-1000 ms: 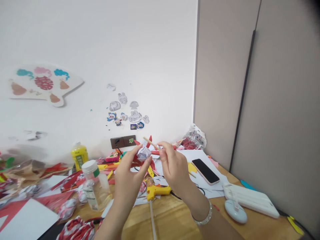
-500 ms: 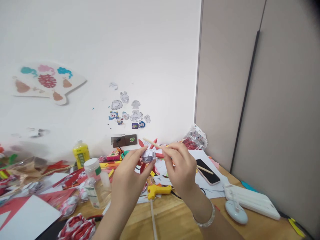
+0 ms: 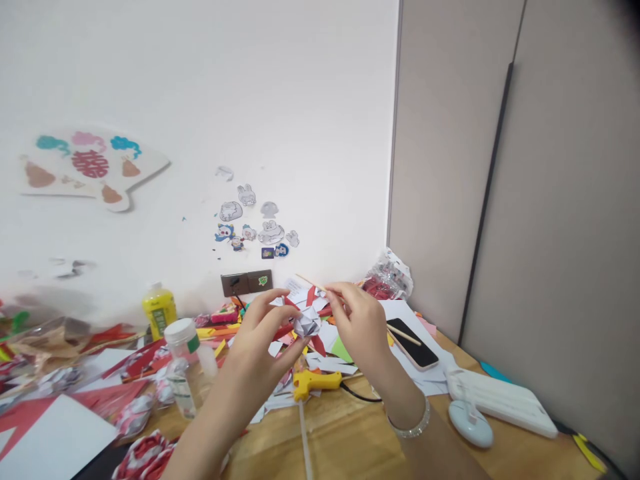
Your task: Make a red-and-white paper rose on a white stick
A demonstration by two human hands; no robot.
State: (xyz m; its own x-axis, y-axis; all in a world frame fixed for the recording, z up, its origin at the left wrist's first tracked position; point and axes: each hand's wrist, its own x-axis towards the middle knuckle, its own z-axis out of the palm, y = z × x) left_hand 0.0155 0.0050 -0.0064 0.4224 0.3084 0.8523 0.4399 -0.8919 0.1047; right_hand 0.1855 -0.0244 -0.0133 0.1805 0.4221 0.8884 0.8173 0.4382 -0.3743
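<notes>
1. at the centre, the left hand (image 3: 257, 343) holds a crumpled white paper ball (image 3: 307, 324) between thumb and fingers, red spikes (image 3: 319, 345) showing around it.
2. at the ball's three o'clock, the right hand (image 3: 361, 325) pinches a thin stick (image 3: 311, 283) that slants from ten toward four.
3. at six, a yellow glue gun (image 3: 316, 382) on the wooden table (image 3: 350, 427).
4. at three, beyond the right hand, a phone (image 3: 415, 352); at four, a mouse (image 3: 470, 423).
5. at nine, a yellow bottle (image 3: 160, 312).
</notes>
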